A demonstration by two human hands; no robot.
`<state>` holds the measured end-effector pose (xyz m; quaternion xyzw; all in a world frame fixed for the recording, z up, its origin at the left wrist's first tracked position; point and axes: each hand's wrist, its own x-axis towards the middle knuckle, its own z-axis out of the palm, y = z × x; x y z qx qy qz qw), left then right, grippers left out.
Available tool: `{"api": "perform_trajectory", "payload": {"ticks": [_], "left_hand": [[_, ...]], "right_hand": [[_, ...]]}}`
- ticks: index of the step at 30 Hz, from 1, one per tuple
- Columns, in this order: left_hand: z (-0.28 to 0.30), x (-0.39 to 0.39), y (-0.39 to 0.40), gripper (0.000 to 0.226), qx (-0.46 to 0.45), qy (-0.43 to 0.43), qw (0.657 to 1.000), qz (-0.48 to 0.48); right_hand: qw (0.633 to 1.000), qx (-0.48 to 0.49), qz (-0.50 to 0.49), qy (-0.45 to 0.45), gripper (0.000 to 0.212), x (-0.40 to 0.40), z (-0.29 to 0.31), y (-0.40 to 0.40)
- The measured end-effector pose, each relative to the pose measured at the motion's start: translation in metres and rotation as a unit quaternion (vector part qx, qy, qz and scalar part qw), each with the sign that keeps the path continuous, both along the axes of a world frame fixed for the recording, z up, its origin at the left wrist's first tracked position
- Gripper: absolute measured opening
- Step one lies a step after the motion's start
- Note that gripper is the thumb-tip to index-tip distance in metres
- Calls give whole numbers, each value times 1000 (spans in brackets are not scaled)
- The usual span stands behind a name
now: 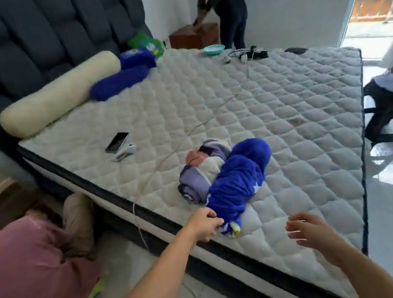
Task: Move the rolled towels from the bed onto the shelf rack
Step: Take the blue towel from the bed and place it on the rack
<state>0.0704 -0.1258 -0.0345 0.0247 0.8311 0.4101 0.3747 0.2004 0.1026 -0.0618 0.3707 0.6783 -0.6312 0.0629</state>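
- The blue rolled towel [237, 181] is lying on the bed [288, 111], near the bed's front edge, and it is touching the striped rolled towel [203, 171], which is lying just beside it, on the side toward the headboard [25, 34].
- The near end of the blue rolled towel is being pinched by the left hand [205, 224]; its grip is pressed together on the cloth.
- The right hand [312, 229] is being held over the bed's front edge, near the same towel but apart from it, with the grip spread and holding nothing.
- The towel is being judged as soft, light and fleecy; when pulled by one end only, it is likely to unroll.
- A hold around the middle of the roll, with the loose end supported from below, is being judged as safer.
- The shelf rack is not being shown in this view.
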Motion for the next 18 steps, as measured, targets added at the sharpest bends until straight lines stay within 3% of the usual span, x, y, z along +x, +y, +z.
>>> {"api": "perform_trajectory", "payload": {"ticks": [4,6,10,14,16,18], "left_hand": [[-23,-25,20,35,-24,-43,998,32],[-34,-43,24,40,-21,-67,996,60],[-51,-81,29,20,-8,-99,990,98],[-64,-125,32,19,-9,-119,988,94],[-71,-140,34,29,-20,-148,986,79],[-78,-151,36,56,-30,-180,981,68]], "right_hand": [[999,10,-12,-39,13,-33,-16,32],[998,22,-3,-56,24,-58,-22,41],[996,49,16,-76,29,-115,-29,46],[996,0,17,-86,34,-170,-36,42],[994,2,19,-108,27,-193,-41,42],[991,26,25,-125,40,-212,-49,43]]}}
